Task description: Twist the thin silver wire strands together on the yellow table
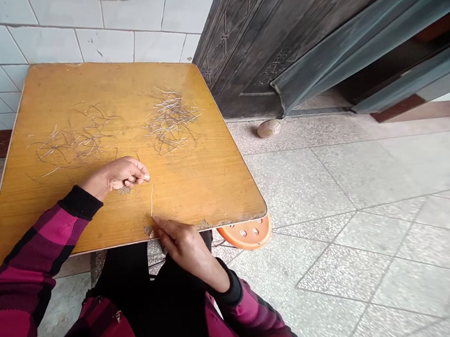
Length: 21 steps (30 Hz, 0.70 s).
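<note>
The left hand [125,173] is pinching the upper end of a thin, pale, slightly curved metal wire [152,198] between its fingers, and the right hand's [187,247] fingers are holding its lower end at the near edge of the brown wooden table [198,185]. A straighter-looking silvery wire heap [173,114] is lying toward the far right corner; a loose, curlier dark wire tangle [77,140], seemingly unworked, is spreading toward the left edge.

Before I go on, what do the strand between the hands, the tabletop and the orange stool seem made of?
Strand: probably thin metal wire; pale, slightly glossy, gently bent.
Tabletop: wood or wood-look laminate, smooth; grain shows, edge worn.
Orange stool: likely moulded plastic; smooth, uniform colour, round holes.
</note>
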{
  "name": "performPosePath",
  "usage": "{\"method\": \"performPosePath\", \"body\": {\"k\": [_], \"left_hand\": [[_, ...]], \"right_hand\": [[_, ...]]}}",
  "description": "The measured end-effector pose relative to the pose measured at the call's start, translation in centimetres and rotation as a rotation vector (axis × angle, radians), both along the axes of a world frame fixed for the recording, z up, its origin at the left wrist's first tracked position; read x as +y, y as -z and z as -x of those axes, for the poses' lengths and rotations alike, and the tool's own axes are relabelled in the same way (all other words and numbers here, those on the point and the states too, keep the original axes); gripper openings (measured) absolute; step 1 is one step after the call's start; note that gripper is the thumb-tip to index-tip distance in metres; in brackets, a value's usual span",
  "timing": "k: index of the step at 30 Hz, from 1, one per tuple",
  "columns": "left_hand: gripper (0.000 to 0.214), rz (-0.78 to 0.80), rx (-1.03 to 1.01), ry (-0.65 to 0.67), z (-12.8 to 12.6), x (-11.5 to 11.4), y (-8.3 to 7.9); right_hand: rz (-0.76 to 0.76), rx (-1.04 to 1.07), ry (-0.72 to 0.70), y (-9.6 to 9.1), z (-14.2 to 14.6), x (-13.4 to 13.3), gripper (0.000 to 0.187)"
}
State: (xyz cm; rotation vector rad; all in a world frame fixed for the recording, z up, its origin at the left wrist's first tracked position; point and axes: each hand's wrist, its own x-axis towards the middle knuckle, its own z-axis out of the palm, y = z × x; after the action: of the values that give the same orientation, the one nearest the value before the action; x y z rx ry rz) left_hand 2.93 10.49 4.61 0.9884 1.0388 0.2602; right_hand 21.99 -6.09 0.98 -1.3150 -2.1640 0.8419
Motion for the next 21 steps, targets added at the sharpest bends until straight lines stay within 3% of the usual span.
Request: {"method": "performPosePath", "body": {"k": [6, 13, 21], "left_hand": [[0.015, -0.052, 0.055, 0.022, -0.5, -0.3, 0.1], [0.009, -0.162, 0.198, 0.172, -1.3, -0.8, 0.5], [0.009, -0.255, 0.208, 0.264, -1.7, -1.5, 0.7]], "right_hand": [[-0.065, -0.222, -0.068, 0.0, 1.5, -0.1, 0.045], [-0.081, -0.436, -0.275, -1.7, 3.0, 1.6, 0.046], [-0.146, -0.589, -0.492, -3.5, 3.4, 4.3, 0.036]]}}
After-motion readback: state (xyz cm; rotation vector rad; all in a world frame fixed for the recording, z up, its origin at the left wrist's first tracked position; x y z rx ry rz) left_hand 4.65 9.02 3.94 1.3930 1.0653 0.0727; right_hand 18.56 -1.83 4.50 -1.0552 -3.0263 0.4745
